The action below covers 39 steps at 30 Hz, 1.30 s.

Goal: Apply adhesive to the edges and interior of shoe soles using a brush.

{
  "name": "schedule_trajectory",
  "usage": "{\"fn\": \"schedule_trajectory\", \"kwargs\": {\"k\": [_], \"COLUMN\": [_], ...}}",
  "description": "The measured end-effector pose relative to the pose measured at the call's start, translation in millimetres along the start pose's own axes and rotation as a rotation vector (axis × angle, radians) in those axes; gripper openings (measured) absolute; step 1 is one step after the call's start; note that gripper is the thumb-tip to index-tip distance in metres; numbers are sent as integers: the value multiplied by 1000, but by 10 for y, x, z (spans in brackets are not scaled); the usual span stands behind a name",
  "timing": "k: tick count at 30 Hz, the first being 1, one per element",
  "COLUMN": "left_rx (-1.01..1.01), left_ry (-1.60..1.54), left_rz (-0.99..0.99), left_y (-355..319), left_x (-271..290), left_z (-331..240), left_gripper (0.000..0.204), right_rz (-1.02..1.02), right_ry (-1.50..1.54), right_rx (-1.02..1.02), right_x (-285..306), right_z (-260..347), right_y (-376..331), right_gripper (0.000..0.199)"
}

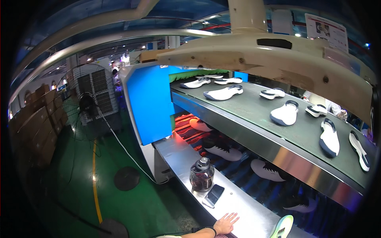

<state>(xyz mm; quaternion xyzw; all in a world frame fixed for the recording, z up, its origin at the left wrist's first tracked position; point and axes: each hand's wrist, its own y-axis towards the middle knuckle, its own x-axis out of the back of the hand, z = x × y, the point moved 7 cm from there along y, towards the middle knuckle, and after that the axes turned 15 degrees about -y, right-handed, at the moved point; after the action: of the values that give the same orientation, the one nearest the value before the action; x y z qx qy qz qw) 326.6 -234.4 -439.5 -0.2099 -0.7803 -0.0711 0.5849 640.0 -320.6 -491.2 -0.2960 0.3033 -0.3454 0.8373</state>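
My left hand lies palm down on the bare metal ledge, fingers spread, with nothing in it. A dark band circles its wrist. Beyond the fingertips lies a dark phone, and behind that stands a dark see-through bottle with a lid. To the right of my hand, a pale green shoe sole is partly cut off by the lower edge of the picture. My right hand is out of view.
White soles with dark rims ride the upper green belt. Below, dark-and-white shoe uppers sit on a lower conveyor, lit red at its far end. A blue panel, a large fan and stacked cartons stand left.
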Motion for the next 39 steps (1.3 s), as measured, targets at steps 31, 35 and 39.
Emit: {"fn": "schedule_trajectory", "kwargs": {"k": [31,35,39], "left_rx": [-204,-208,-224], "left_ry": [-100,-94,-87], "left_rz": [-310,-310,-317], "left_y": [143,119,148], "left_x": [-135,-146,-133], "left_z": [-174,-190,-160], "left_gripper": [59,58,58], "right_rz": [124,111,105], "right_ry": [-1954,-1989,-2007], "right_rx": [1286,1296,1287], "right_x": [-968,-950,-967], "right_z": [-495,-498,-467], "right_y": [-574,-564,-597], "right_gripper": [59,59,59]}}
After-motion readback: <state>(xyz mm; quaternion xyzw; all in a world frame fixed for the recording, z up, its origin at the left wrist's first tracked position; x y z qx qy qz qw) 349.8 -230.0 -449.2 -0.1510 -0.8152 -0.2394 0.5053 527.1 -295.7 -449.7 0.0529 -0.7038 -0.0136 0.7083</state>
